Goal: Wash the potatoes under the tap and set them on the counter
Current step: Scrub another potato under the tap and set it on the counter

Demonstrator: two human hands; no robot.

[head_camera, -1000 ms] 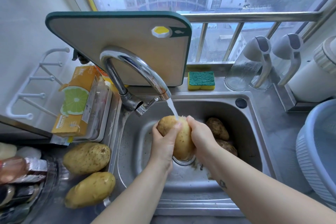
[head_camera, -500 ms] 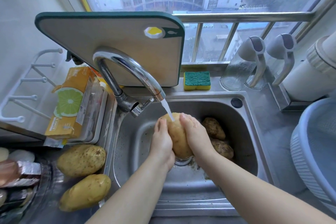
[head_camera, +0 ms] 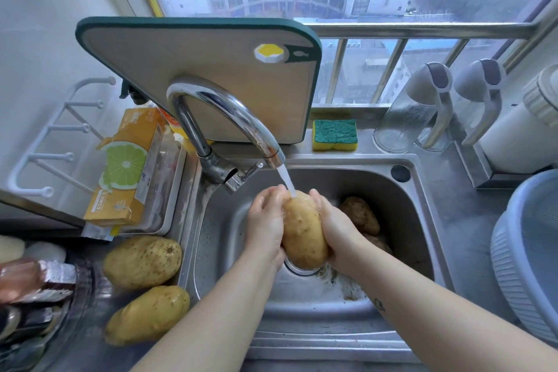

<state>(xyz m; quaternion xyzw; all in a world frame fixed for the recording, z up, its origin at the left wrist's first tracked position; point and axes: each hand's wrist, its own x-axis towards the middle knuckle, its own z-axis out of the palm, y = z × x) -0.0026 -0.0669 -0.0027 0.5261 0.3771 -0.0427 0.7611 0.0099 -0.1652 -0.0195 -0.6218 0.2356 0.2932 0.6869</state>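
Where the steel sink (head_camera: 217, 238) fills the middle, its near half lies free, with the counter (head_camera: 465, 235) running along both side rims and a ribbed plastic basin (head_camera: 513, 275) crowding the right edge. A cutting board (head_camera: 196, 84) leans behind the curved tap (head_camera: 232, 112). Two counter potatoes (head_camera: 142, 263) lie just beside the left rim; the sink potatoes (head_camera: 359, 214) sit at the basin's right wall. The left hand (head_camera: 265, 226) and right hand (head_camera: 338, 232) each curl round the held potato (head_camera: 303, 235) above the drain, its top end under the water stream (head_camera: 287, 180).
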